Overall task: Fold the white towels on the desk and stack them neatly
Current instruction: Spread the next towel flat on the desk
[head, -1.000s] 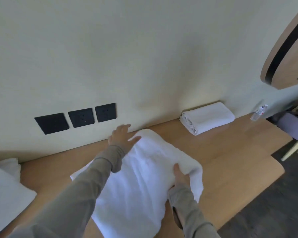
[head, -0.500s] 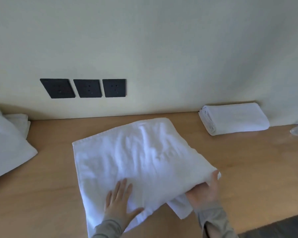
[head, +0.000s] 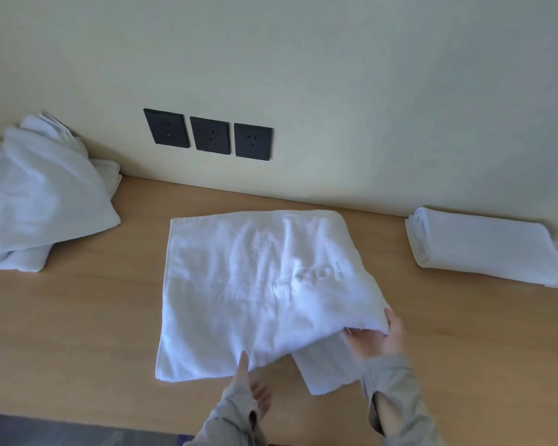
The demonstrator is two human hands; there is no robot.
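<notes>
Head view | pinching corner of half-folded white terry towel (head: 255, 278) with right hand (head: 379, 339) fingers (head: 356, 334) | resting loose left hand (head: 250, 386) thumb on hem | likely needing edges squared on wooden counter (head: 78, 333) before folding.

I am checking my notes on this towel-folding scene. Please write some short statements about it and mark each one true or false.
1. A folded towel lies at the right of the desk, by the wall. True.
2. The right hand rests flat on bare wood. False: it grips the near right corner of the middle towel.
3. Three black sockets are on the wall. True.
4. The loose towel pile lies on the folded towel. False: it lies at the left, apart from it.
</notes>
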